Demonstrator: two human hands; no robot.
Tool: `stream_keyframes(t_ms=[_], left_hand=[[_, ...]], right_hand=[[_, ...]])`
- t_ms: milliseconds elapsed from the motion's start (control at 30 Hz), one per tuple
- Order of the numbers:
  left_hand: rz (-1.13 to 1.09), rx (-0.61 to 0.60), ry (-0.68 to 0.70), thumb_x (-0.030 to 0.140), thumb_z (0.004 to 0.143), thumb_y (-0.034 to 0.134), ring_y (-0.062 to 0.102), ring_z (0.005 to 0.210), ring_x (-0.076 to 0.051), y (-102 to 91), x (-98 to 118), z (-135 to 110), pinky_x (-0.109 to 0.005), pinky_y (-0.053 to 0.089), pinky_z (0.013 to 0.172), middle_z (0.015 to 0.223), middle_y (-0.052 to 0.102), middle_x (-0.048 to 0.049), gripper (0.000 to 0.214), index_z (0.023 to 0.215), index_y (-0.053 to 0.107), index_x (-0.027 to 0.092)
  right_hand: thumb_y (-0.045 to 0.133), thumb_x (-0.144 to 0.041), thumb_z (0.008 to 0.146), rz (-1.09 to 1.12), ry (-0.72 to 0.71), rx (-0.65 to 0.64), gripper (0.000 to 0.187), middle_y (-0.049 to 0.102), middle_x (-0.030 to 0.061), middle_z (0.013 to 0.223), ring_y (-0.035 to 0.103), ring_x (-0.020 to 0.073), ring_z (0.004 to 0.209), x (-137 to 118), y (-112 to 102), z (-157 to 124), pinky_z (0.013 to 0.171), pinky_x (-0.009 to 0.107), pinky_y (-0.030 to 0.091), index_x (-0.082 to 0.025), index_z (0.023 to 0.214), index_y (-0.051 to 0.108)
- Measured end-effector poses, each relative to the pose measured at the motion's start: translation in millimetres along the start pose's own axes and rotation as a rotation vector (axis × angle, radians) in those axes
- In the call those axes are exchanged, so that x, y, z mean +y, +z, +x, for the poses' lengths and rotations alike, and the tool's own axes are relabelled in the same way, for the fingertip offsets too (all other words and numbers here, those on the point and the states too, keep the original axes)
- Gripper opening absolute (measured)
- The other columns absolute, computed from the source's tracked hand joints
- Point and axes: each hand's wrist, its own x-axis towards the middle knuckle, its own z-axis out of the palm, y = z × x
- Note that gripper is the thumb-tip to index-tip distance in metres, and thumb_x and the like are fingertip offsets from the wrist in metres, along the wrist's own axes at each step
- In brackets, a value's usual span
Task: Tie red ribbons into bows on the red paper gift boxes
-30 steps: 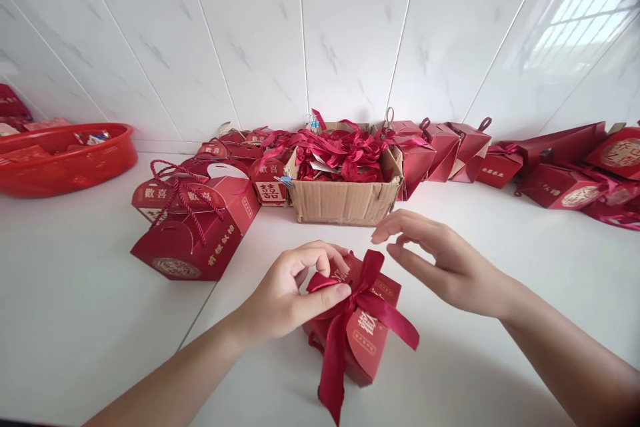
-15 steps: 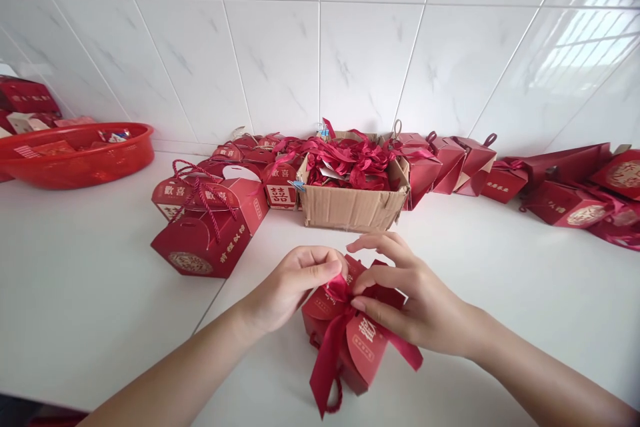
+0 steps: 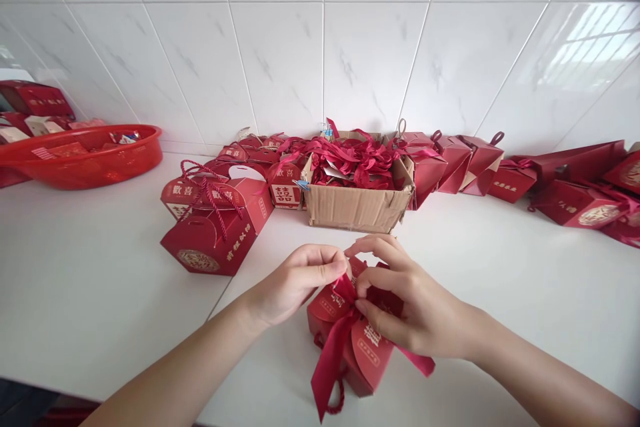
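One red gift box (image 3: 367, 370), folded shut, lies on the desk (image 3: 505, 267) before a cardboard carton (image 3: 356, 210), its satin ribbon (image 3: 331, 357) gathered on top but seemingly not fully tied, left hand (image 3: 287, 287) fingers pinching one end, right hand (image 3: 420, 303) fingers its centre.

We had a smooth white surface (image 3: 125, 267) before us, crossed by a thin dark seam (image 3: 219, 300). On its near part, around the middle, sat a ribboned red box (image 3: 361, 347). Farther back we had a cardboard carton (image 3: 357, 208) resting on it. Corded gift boxes (image 3: 220, 250) stood clustered left of the carton, and a broad red basin (image 3: 100, 163) sat well to their left. To the carton's right we saw upright boxes (image 3: 453, 167) in a row, then a bunched pile of boxes (image 3: 565, 203).
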Motion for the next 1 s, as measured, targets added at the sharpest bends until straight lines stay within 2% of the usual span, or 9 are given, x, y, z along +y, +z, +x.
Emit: stream_keyframes(t_ms=[367, 500, 600, 733, 833, 1000], left_hand=[[0.139, 0.014, 0.025, 0.037, 0.087, 0.052, 0.036, 0.065, -0.014, -4.1, 3.6, 0.6, -0.028, 0.028, 0.063, 0.065, 0.043, 0.0007, 0.031, 0.066, 0.051, 0.016], [0.149, -0.020, 0.039, 0.037, 0.083, 0.056, 0.032, 0.060, -0.013, -7.0, 4.6, -0.3, -0.028, 0.024, 0.059, 0.061, 0.038, 0.0019, 0.032, 0.060, 0.047, 0.017], [0.139, -0.033, 0.057, 0.040, 0.079, 0.059, 0.030, 0.055, -0.012, -9.6, 4.5, 0.0, -0.028, 0.022, 0.055, 0.057, 0.038, 0.0018, 0.038, 0.054, 0.044, 0.017], [0.096, -0.010, 0.113, 0.047, 0.081, 0.055, 0.036, 0.054, -0.013, -10.9, 2.1, 2.7, -0.028, 0.027, 0.056, 0.054, 0.042, 0.0005, 0.043, 0.052, 0.049, 0.017], [0.046, 0.031, 0.134, 0.049, 0.081, 0.055, 0.039, 0.055, -0.013, -10.7, -1.2, 4.9, -0.028, 0.030, 0.058, 0.057, 0.047, -0.0004, 0.043, 0.053, 0.052, 0.016], [0.049, 0.156, 0.177, 0.051, 0.080, 0.057, 0.049, 0.067, -0.015, -9.5, -7.0, 6.1, -0.029, 0.038, 0.066, 0.075, 0.055, -0.0037, 0.044, 0.054, 0.055, 0.016]], right_hand=[[0.056, -0.008, 0.078, 0.044, 0.043, -0.010, 0.011, 0.046, 0.0104, 0.120, 0.044, 0.0229, 0.111, 1.5, 3.3, -0.4, 0.084, 0.034, 0.048, -0.018, 0.075, 0.053], [0.058, -0.015, 0.082, 0.017, 0.052, -0.016, 0.006, 0.046, 0.0112, 0.122, 0.043, 0.0248, 0.117, -0.2, -0.9, -1.6, 0.089, 0.037, 0.047, -0.019, 0.077, 0.058], [0.057, -0.024, 0.087, 0.018, 0.090, -0.009, 0.006, 0.048, 0.0110, 0.125, 0.041, 0.0255, 0.123, 1.9, -12.5, -3.3, 0.098, 0.041, 0.042, -0.021, 0.087, 0.062], [0.051, -0.028, 0.091, 0.100, 0.181, 0.001, 0.017, 0.056, 0.0085, 0.121, 0.052, 0.0211, 0.114, 11.6, -30.9, -6.9, 0.096, 0.037, 0.045, -0.024, 0.107, 0.055], [0.048, -0.022, 0.091, 0.156, 0.220, -0.024, 0.024, 0.059, 0.0063, 0.119, 0.055, 0.0191, 0.110, 19.2, -36.6, -8.7, 0.092, 0.034, 0.048, -0.025, 0.114, 0.052], [0.045, -0.002, 0.080, 0.223, 0.151, -0.095, 0.043, 0.062, 0.0047, 0.108, 0.060, 0.0160, 0.099, 21.8, -37.0, -8.9, 0.088, 0.032, 0.050, -0.023, 0.117, 0.050]])
